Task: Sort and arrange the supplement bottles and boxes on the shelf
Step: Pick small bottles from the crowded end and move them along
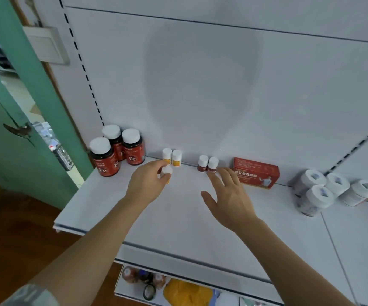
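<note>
Hands at the back row of the shelf

Left hand [146, 184] has its fingers curled round a small white-capped bottle [166, 173], held just in front of two matching yellow-labelled bottles [172, 157] at the back of the white shelf [178, 221]. Right hand [229, 195] hovers with fingers spread apart, holding nothing, its fingertips close to two small dark-red bottles [207, 163]. Three large Fe bottles [118, 150] stand far left, a red box [257, 174] right of centre, and four white bottles [330, 191] far right.

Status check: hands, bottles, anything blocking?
Left hand grips small yellow-label bottle, just in front of its pair. Right hand open, fingers near dark red bottles. Shelf ahead unobstructed.
</note>
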The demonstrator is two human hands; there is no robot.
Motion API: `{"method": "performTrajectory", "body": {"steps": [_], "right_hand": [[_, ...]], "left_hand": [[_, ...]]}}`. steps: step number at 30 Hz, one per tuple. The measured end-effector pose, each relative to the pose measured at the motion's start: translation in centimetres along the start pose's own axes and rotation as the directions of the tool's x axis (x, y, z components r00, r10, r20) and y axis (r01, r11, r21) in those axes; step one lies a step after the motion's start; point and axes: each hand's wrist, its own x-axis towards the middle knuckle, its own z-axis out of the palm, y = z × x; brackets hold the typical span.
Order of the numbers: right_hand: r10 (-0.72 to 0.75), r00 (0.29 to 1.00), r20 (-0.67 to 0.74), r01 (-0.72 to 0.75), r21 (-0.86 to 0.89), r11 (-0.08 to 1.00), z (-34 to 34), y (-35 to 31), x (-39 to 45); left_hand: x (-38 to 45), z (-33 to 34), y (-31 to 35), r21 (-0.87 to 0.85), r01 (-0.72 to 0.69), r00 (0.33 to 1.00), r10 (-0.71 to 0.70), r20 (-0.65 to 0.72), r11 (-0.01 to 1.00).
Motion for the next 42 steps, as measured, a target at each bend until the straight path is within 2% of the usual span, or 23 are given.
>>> {"method": "performTrajectory", "body": {"steps": [7, 18, 36, 39, 42], "right_hand": [[0.073, 0.997, 0.001, -0.073, -0.028, 0.997, 1.6, -3.5, 1.0], [0.179, 0.984, -0.003, -0.179, -0.016, 0.984, 2.0, -4.4, 2.0], [0.203, 0.979, -0.007, -0.203, -0.005, 0.979, 2.3, -4.6, 2.3], [0.218, 0.976, -0.017, -0.218, -0.024, 0.976, 2.1, -4.7, 2.2], [0.242, 0.97, -0.009, -0.242, -0.054, 0.969, 1.9, -4.7, 1.9]], "left_hand": [[3.7, 0.2, -3.5, -0.024, -0.047, 0.996, 0.048, 0.07, 0.999], [6.3, 1.3, -4.6, 0.017, -0.158, 0.985, 0.156, 0.067, 0.987], [6.8, 1.7, -4.9, 0.038, -0.184, 0.976, 0.178, 0.122, 0.982], [6.3, 1.4, -4.7, 0.054, -0.197, 0.976, 0.191, 0.1, 0.979], [5.8, 1.1, -4.3, 0.069, -0.293, 0.956, 0.293, 0.017, 0.954]]}}
